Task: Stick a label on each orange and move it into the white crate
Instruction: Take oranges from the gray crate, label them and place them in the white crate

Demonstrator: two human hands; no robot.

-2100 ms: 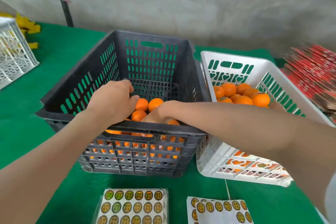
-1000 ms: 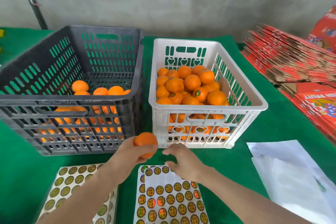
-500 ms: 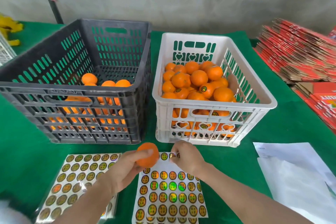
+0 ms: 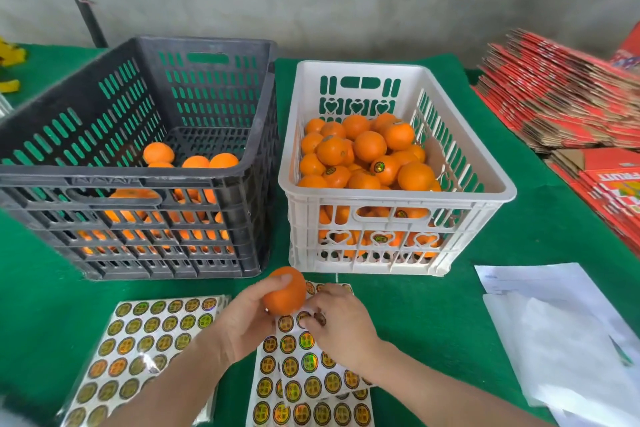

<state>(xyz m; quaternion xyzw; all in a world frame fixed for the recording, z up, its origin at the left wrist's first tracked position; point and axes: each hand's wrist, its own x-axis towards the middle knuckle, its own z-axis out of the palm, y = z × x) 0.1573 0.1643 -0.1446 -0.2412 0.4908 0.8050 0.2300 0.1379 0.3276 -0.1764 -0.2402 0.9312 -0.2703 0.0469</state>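
1. Now the left grip [image 4: 242, 322] is wrapped round one orange [image 4: 285, 291], with a fingertip over its top. It holds the orange just above the green tabletop [image 4: 433, 322], in front of the two crates.
2. The right grip [image 4: 341, 322] is just beside the orange. Its fingers bend down onto the label sheet [image 4: 298, 367]. It looks like it is picking at a label, but I cannot tell if it has one pinched.
3. The white crate [image 4: 394, 196] sits just behind the grips, on the right. It is nearly full of oranges, and some show a round label. The black crate [image 4: 138, 180] next to it has oranges low down inside.
4. I think the orange is round, firm and smooth, so it could roll or slip. It is best held round the middle with a soft squeeze. One side should stay bare for the label.
5. A label is likely thin, light and sticky. It could fold onto itself, so it is best lifted by its edge and then pressed flat.
6. The pile in the white crate is high. The orange should be set down softly in a gap, or others may roll.
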